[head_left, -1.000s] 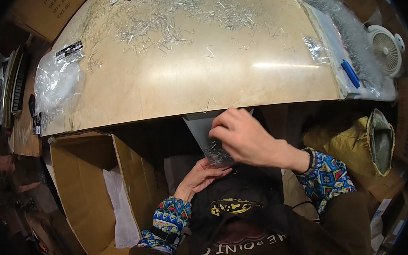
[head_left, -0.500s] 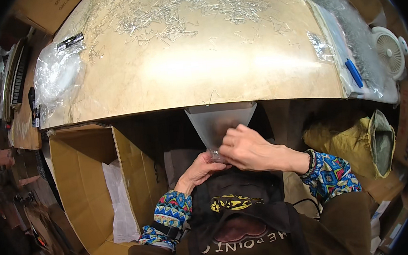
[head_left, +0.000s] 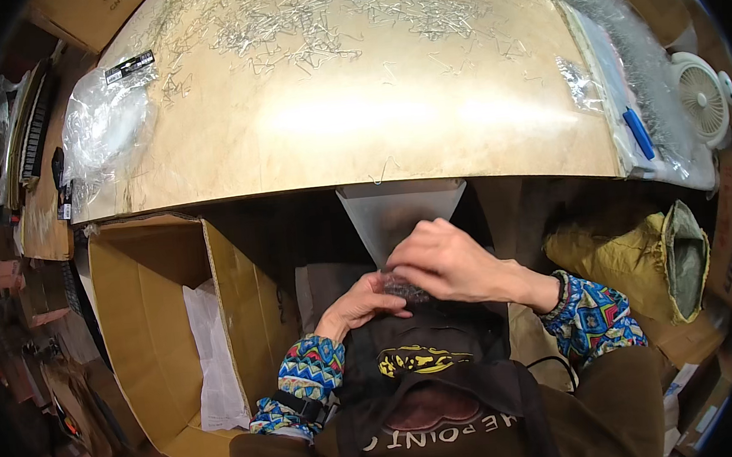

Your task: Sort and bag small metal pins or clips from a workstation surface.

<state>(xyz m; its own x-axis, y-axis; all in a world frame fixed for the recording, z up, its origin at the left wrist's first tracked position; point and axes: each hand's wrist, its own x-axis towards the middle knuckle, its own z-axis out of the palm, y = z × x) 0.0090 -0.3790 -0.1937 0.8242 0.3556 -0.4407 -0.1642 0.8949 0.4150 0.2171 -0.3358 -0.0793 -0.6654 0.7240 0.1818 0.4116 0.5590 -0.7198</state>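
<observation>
In front of my body my left hand (head_left: 362, 304) is closed on a small, crinkled piece of clear plastic (head_left: 403, 290), perhaps a little bag. My right hand (head_left: 445, 261) is bent over the same spot, its fingers curled together against the upper edge of the plastic. What lies between those fingertips is hidden and slightly blurred. Just beyond both hands, a pale translucent tapered panel (head_left: 399, 206) slopes from the table's front edge down towards my lap. A single bent wire piece (head_left: 383, 173) rests on that edge, above the panel.
Many thin bent wire pieces (head_left: 305, 29) lie scattered over the far part of the wooden table (head_left: 230, 162). Clear plastic bags (head_left: 105, 129) sit at its left. A blue pen (head_left: 637, 133) and a white fan (head_left: 703, 99) are right. Below stand a cardboard box (head_left: 162, 333) and a yellow sack (head_left: 608, 259).
My right hand has shifted slightly over the plastic, and more of the plastic shows between my hands. My left hand keeps its hold, and the view has shifted a little.
</observation>
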